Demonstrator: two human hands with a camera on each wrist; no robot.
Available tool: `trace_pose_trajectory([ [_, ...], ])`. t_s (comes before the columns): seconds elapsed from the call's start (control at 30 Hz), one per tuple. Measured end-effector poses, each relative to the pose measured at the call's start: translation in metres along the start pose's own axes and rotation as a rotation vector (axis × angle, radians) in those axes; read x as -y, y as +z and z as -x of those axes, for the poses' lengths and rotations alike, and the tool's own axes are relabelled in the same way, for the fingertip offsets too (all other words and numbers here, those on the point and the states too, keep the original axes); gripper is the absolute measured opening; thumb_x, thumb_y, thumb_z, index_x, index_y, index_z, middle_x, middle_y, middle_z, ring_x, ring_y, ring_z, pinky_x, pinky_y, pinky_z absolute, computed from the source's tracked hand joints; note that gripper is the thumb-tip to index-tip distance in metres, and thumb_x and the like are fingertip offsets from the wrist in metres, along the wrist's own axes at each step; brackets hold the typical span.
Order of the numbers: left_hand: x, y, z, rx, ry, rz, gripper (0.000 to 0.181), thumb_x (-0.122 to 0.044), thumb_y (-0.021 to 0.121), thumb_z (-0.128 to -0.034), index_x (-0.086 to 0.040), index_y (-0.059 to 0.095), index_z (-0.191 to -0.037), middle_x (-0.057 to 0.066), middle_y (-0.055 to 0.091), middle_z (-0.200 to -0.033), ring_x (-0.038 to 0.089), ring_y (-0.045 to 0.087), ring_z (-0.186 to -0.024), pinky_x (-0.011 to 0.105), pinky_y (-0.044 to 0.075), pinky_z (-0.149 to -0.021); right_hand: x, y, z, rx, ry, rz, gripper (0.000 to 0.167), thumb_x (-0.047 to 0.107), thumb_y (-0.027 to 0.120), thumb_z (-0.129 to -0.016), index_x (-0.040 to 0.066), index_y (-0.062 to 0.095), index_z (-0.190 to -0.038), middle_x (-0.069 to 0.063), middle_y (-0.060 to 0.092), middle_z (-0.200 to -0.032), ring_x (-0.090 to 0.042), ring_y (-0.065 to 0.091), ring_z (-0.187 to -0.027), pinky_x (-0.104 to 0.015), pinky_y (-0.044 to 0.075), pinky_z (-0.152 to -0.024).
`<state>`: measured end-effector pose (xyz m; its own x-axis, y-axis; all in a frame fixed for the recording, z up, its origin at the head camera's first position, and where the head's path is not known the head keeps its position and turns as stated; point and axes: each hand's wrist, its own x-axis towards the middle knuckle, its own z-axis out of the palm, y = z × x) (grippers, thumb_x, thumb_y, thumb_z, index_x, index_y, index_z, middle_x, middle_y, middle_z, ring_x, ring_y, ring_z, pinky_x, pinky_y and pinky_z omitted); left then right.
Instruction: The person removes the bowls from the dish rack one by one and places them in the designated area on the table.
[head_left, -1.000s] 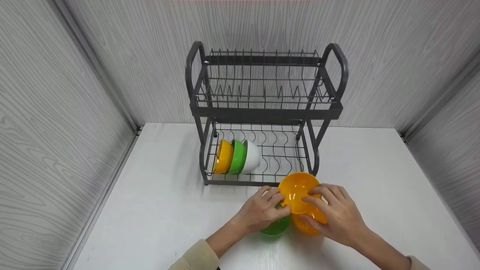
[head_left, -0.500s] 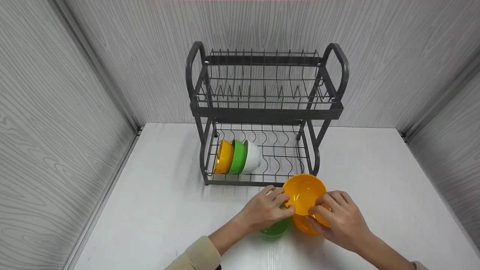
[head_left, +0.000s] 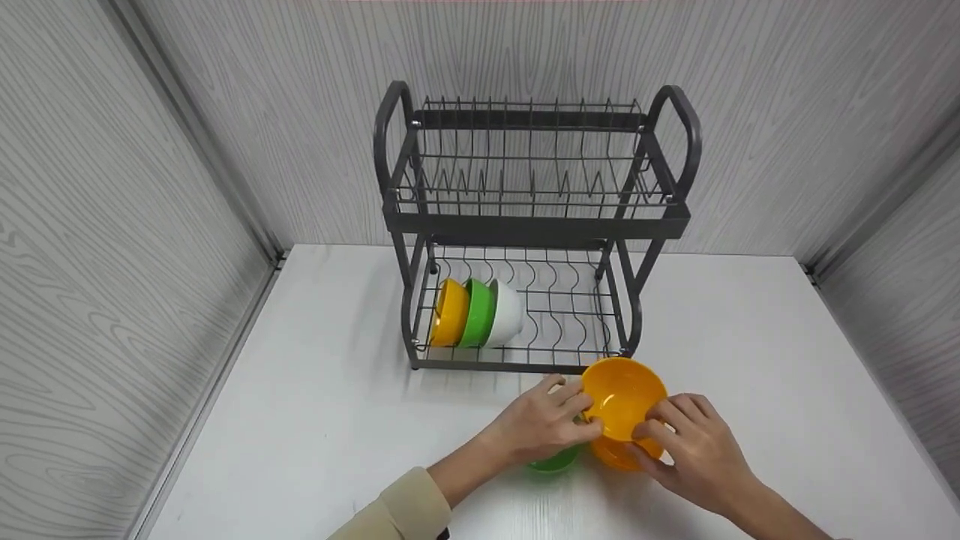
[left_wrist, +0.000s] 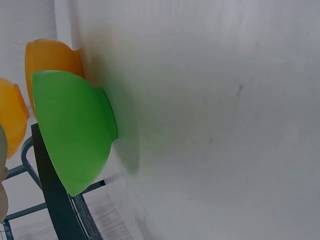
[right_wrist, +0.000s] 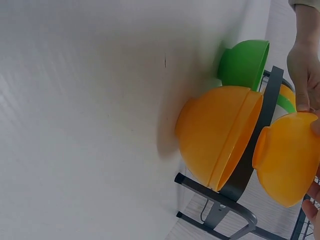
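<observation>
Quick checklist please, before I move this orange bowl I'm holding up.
1. Grip on the raised orange bowl: ok, left hand and right hand both hold it.
2. Clear of the resting orange bowl: ok, the right wrist view shows a gap.
3. Space on the dish rack's lower tier: ok, right of the white bowl.
4. Turned like the racked bowls: not ok, its opening faces the head camera; theirs face left.
5. Resting green bowl upright: ok.
6. Raised bowl dry: cannot tell.
</observation>
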<state>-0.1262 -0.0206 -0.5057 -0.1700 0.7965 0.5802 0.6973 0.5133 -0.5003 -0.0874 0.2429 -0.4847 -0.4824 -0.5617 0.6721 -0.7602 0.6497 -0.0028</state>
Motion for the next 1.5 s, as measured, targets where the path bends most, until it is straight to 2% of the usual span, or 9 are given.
trace_pose_trajectory([
  [0.2,-0.004,0.002,-0.001,0.040,0.027,0.008,0.015,-0.030,0.051,-0.1098,-0.036,0.063,-0.105,-0.009,0.067,-0.100,0.011,0.068,-0.099,0.027,0.061,-0.089,0.000,0.002,0.010,0.054,0.024,0.021,0.050,0.060,0.044,-0.106,0.021,0.065,-0.081,0.006,0.066,-0.084,-0.015,0.058,-0.085,-0.033,0.052,-0.083],
  [0.43,-0.007,0.006,-0.002,0.029,0.064,0.004,0.012,-0.032,0.050,-0.1100,-0.035,0.060,-0.104,-0.009,0.064,-0.099,0.010,0.065,-0.096,0.025,0.059,-0.088,-0.002,0.007,0.018,0.007,-0.016,-0.022,0.046,0.054,0.047,-0.105,0.019,0.064,-0.081,0.006,0.068,-0.084,-0.015,0.056,-0.083,-0.033,0.049,-0.079],
  [0.53,-0.009,0.008,-0.002,0.023,0.075,0.005,0.011,-0.032,0.050,-0.1102,-0.034,0.059,-0.104,-0.010,0.063,-0.098,0.010,0.063,-0.095,0.024,0.058,-0.087,-0.003,0.008,0.022,0.013,-0.022,-0.025,0.042,0.053,0.052,-0.103,0.019,0.065,-0.082,0.006,0.071,-0.086,-0.014,0.057,-0.083,-0.033,0.051,-0.078],
  [0.7,-0.012,0.010,-0.002,0.030,0.081,0.015,0.012,-0.032,0.050,-0.1102,-0.034,0.059,-0.104,-0.010,0.064,-0.099,0.009,0.064,-0.096,0.023,0.057,-0.087,-0.004,0.008,0.028,0.047,-0.004,-0.028,0.031,0.046,0.079,-0.088,0.018,0.066,-0.083,0.005,0.074,-0.088,-0.014,0.059,-0.083,-0.033,0.053,-0.079],
  [0.97,-0.017,0.015,0.000,0.041,0.086,0.020,0.012,-0.032,0.050,-0.1101,-0.035,0.059,-0.102,-0.011,0.065,-0.099,0.008,0.065,-0.096,0.023,0.057,-0.086,-0.005,0.013,0.035,0.062,-0.002,-0.023,0.039,0.033,0.095,-0.061,0.019,0.064,-0.082,0.005,0.072,-0.085,-0.014,0.058,-0.082,-0.031,0.051,-0.080],
  [1.13,-0.018,0.017,0.000,0.035,0.104,0.014,0.012,-0.033,0.049,-0.1103,-0.035,0.059,-0.103,-0.011,0.064,-0.097,0.008,0.064,-0.094,0.022,0.056,-0.085,-0.007,0.015,0.039,0.073,-0.008,-0.039,0.036,0.037,0.093,-0.069,0.019,0.065,-0.081,0.006,0.071,-0.085,-0.014,0.058,-0.082,-0.032,0.051,-0.079],
  [1.3,-0.020,0.019,0.001,0.052,0.105,0.016,0.012,-0.034,0.047,-0.1110,-0.035,0.058,-0.105,-0.011,0.064,-0.098,0.008,0.064,-0.094,0.022,0.055,-0.084,-0.009,0.016,0.041,0.093,-0.009,-0.052,0.035,0.038,0.094,-0.070,0.021,0.066,-0.081,0.006,0.072,-0.088,-0.014,0.060,-0.084,-0.033,0.053,-0.080],
  [1.5,-0.021,0.018,0.002,0.100,0.102,0.049,0.016,-0.035,0.045,-0.1124,-0.035,0.059,-0.105,-0.011,0.065,-0.100,0.009,0.064,-0.098,0.024,0.056,-0.088,-0.012,0.020,0.043,0.103,-0.041,-0.055,0.029,0.045,0.078,-0.090,0.022,0.065,-0.080,0.006,0.071,-0.087,-0.015,0.061,-0.083,-0.033,0.051,-0.077],
])
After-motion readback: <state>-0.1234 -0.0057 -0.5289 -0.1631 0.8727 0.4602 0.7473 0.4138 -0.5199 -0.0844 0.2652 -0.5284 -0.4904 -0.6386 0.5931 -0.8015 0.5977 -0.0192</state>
